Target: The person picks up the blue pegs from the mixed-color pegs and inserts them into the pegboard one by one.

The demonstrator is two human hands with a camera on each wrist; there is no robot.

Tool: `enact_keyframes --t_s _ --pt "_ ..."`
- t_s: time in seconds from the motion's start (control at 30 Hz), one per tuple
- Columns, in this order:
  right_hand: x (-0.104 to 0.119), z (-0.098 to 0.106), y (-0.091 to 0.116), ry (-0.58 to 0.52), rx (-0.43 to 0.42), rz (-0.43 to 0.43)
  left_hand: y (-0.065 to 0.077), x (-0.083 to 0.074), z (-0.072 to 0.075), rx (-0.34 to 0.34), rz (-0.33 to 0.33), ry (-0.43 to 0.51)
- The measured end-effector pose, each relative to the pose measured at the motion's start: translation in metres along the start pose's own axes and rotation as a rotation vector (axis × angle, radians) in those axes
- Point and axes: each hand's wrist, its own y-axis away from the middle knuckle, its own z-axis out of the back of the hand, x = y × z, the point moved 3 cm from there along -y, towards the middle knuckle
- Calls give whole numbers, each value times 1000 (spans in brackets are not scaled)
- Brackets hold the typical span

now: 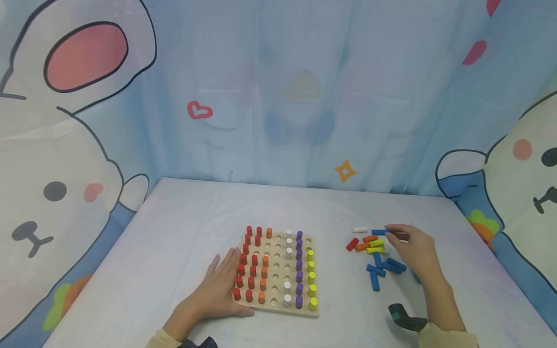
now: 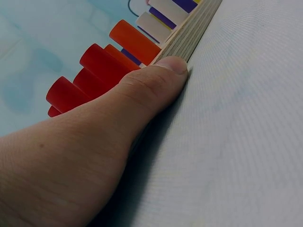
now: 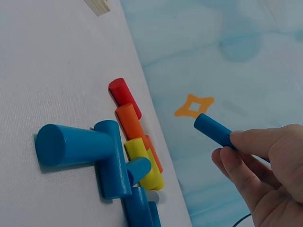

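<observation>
A wooden pegboard (image 1: 278,310) stands on the table with columns of red, orange, white, purple and yellow pegs and some bare holes. My left hand (image 1: 219,290) lies along its left side, the thumb at the front edge; in the left wrist view the thumb (image 2: 151,87) touches the layered edge. My right hand (image 1: 411,246) pinches a blue peg (image 3: 213,130) between thumb and fingers, above the table at the far side of the loose pegs. Several loose blue pegs (image 1: 375,281) lie below that hand, some resting across others.
Beside the blue pegs lie a red peg (image 1: 352,244), orange pegs (image 1: 362,247), yellow pegs (image 1: 374,250) and a white peg (image 1: 360,230). A cartoon-print curtain (image 1: 304,96) hangs behind the table. A dark wrist-camera piece (image 1: 406,319) sits by the right forearm.
</observation>
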Motion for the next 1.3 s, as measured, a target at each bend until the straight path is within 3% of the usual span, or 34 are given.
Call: enact_keyframes --t_s 0.83,1.3 --pt "30 3 9 3 3 86 0 -2 0 31 14 11" --pt "68 0 19 -31 4 188 -1 -2 3 46 28 7"
